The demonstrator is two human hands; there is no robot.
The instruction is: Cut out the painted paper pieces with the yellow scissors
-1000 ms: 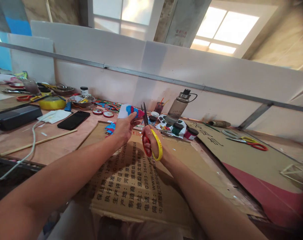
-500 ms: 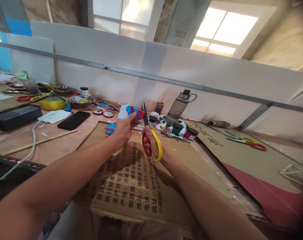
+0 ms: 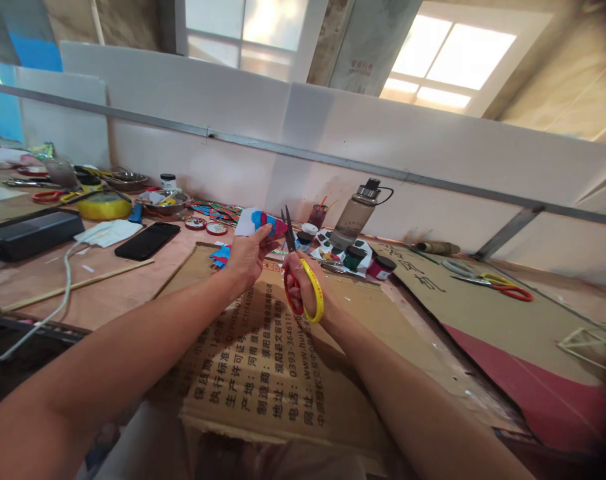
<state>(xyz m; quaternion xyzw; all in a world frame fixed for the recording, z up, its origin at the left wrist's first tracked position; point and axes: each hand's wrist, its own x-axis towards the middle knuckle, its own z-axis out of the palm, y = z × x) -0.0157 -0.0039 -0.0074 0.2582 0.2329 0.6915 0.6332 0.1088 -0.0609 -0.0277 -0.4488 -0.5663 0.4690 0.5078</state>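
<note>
Between the thumb and fingers of my left hand is a piece of white paper painted blue and red, its red end toward the right. My right hand grips a pair of scissors by its red and yellow handles. The dark blades point up, slightly apart, beside the paper's red end; whether they touch it I cannot tell. Below and left of the paper, several blue and red cut pieces lie at the far edge of a printed cardboard sheet under my hands.
Behind my right hand stand a water bottle, a green paint jar and a red paint jar. A phone, a black power adapter and a wooden stick lie left. Other scissors rest at right.
The painted paper has shifted very slightly, and the scissor blades have tilted a little to the left beside its red end. Both hands keep their hold.
</note>
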